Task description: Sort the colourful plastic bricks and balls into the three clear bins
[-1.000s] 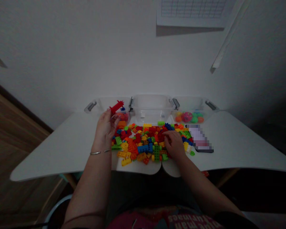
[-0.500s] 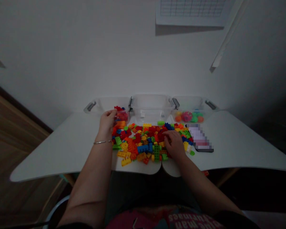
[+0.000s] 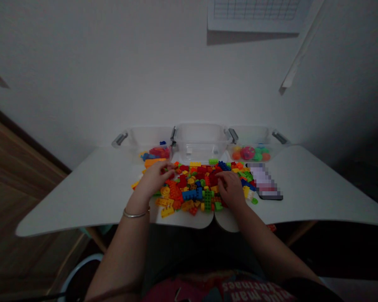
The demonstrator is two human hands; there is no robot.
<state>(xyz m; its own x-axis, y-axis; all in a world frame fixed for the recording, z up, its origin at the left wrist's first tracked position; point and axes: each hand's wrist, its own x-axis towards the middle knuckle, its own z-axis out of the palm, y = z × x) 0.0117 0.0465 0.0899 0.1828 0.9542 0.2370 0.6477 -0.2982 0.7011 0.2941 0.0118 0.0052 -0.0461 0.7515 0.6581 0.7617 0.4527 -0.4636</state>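
A heap of toy building bricks [image 3: 192,194] in red, orange, yellow, green and blue covers the middle of the table. At its left side my left hand [image 3: 154,178] reaches over the bricks, fingers apart and bent. Red pieces lie just under its fingertips, and nothing shows in its grasp. On the right side of the heap my right hand [image 3: 232,188] rests low with fingers curled together. Its fingertips are against a dark red brick [image 3: 213,178]; my fingers partly hide the contact.
Three clear plastic boxes stand along the wall: the left box [image 3: 146,135] holds red and blue pieces, the middle box [image 3: 201,133] shows no bricks, and the right box [image 3: 250,133] holds colourful balls. A phone [image 3: 266,180] lies right of the heap on the white table [image 3: 315,193].
My left hand has come down from the left box to the heap; the red piece it held above the box has left its fingers. My right hand stays in place.
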